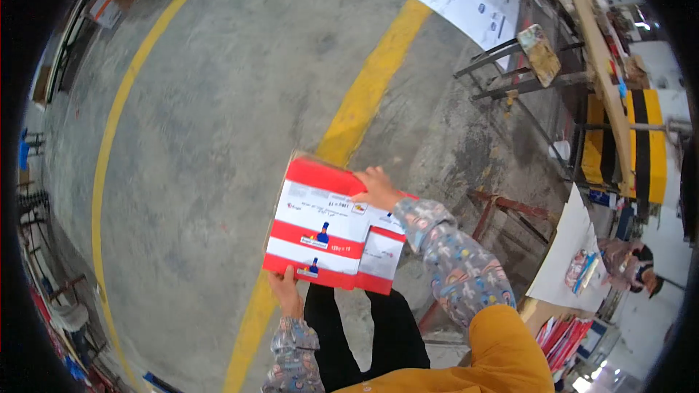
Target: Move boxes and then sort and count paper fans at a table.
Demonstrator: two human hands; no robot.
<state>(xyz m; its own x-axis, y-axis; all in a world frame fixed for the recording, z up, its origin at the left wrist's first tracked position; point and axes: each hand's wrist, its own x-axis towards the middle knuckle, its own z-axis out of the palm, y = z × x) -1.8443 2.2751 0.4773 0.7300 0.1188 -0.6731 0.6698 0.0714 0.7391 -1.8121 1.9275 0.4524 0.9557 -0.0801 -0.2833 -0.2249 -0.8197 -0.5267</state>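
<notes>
A red and white printed cardboard carton (309,207), seemingly folded flat, is held in front of my body above the floor. Its brown cardboard edge shows along the far left side, and a second printed panel (382,251) sticks out at the right. My left hand (286,291) grips the near left corner, thumb on top and the other fingers hidden beneath. Across the far right edge lies my right hand (377,189), its fingers bent over the carton. Whether there is one carton or a stack, I cannot tell.
Yellow lines (375,73) cross the grey concrete floor. To the right stand a metal-framed bench (510,87), a white-topped table (553,262) with red printed sheets (564,342), and a yellow-black striped block (648,145). Another person (630,266) is beyond the table. White printed sheets (466,0) lie far right.
</notes>
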